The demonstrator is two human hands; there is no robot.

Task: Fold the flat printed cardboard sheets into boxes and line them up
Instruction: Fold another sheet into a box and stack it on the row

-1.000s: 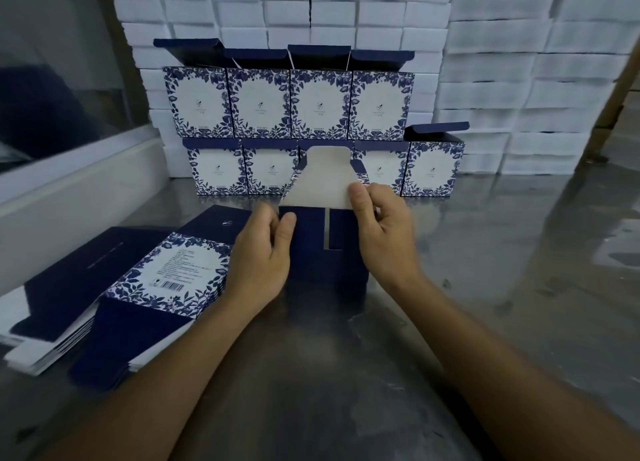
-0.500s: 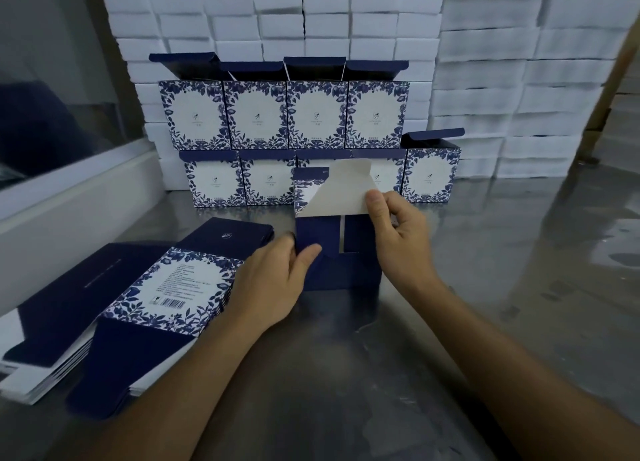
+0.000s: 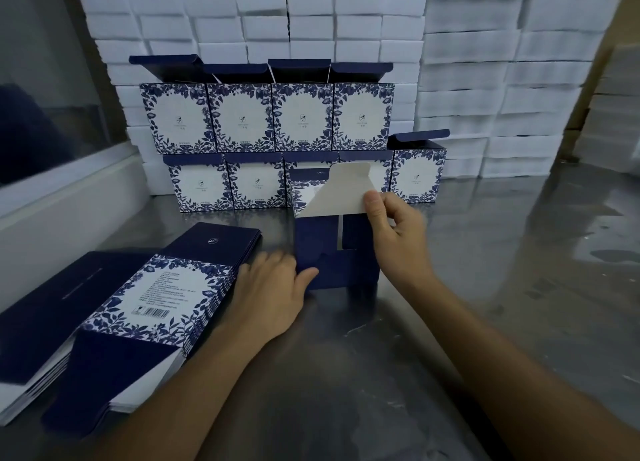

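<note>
A half-made box (image 3: 337, 253) stands upright on the shiny surface (image 3: 485, 305), in the middle, just in front of the row of finished boxes (image 3: 304, 145). Its dark blue side faces near. A white flap (image 3: 341, 192) sticks up from its top and leans a little to the right.

The right hand (image 3: 394, 239) is on the right side of the box. Its thumb and fingers pinch the right edge of the white flap, so this grip is closed on the flap. The left hand (image 3: 273, 294) is low on the left side. Its thumb touches the bottom left corner of the box, and its fingers lie mostly straight and look blurry. This grip is open and holds nothing.

The box is taller than it is wide, so its long way goes up and down. The flap is right above the box opening, and the right hand is the nearer one to it. I think the next move is to bend the flap down and tuck it in while the left hand keeps the box from sliding.

A pile of flat sheets (image 3: 138, 305) lies to the near left, just beside the left hand. White blocks (image 3: 467, 80) are piled up far behind.
</note>
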